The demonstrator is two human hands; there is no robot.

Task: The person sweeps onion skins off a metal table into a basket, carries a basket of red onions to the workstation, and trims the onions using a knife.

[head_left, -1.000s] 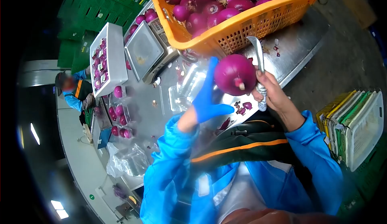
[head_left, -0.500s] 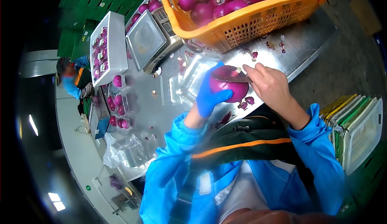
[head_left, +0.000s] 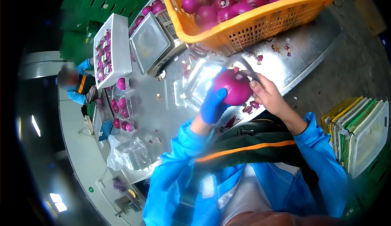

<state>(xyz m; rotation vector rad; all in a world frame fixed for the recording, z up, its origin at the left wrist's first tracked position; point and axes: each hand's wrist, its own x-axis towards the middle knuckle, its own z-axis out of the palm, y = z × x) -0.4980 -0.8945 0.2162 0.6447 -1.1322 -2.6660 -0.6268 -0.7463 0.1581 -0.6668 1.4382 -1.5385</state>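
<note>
A large red onion [head_left: 234, 88] sits in my left hand [head_left: 213, 103], which wears a blue glove and wraps its fingers and thumb around it. My right hand [head_left: 266, 93], bare, grips a knife [head_left: 249, 68] whose blade points up and away beside the onion's top. The knife's handle is mostly hidden in my fingers. Under the onion, loose pieces of purple skin [head_left: 249, 107] lie at the table's near edge. Just beyond my left hand is a clear plastic tray [head_left: 195, 81] on the metal table [head_left: 163, 114].
An orange basket [head_left: 252, 26] full of red onions stands at the far side. Left of it are a scale [head_left: 150, 43], a white box [head_left: 116, 59] of packed onions and clear punnets [head_left: 121, 107]. Another person [head_left: 79, 81] works at far left. Stacked crates [head_left: 358, 132] stand right.
The knife has moved from across the onion's face to its far right side, blade turned upward. The onion has been tilted in my left hand; my right hand has dropped slightly.
</note>
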